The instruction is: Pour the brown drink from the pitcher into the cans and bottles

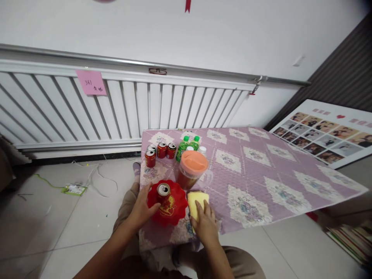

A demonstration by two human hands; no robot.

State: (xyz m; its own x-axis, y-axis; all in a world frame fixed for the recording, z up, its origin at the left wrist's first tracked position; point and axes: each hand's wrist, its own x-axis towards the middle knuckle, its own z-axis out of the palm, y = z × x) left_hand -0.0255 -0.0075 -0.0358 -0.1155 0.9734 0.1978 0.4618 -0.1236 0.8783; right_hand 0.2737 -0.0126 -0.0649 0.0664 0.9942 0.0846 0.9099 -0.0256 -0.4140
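Observation:
My left hand (143,207) is at the left rim of a red scalloped plate (177,217), thumb over the rim and fingers apart. An opened drink can (163,192) stands upright on that plate, close to my thumb and fingertips, with a small gap visible. My right hand (205,224) lies on a folded yellow cloth (195,198) beside the plate, its fingers spread over the top. Behind the plate and cloth stands a clear pitcher (187,181) with an orange lid, holding brownish liquid.
Several opened cans (150,159) stand at the table's back left. Green-capped bottles (183,145) and white-capped bottles are partly hidden behind the pitcher. A patterned purple cloth (232,182) covers the table. A white radiator (122,108) lines the wall; cables (93,174) lie on the floor.

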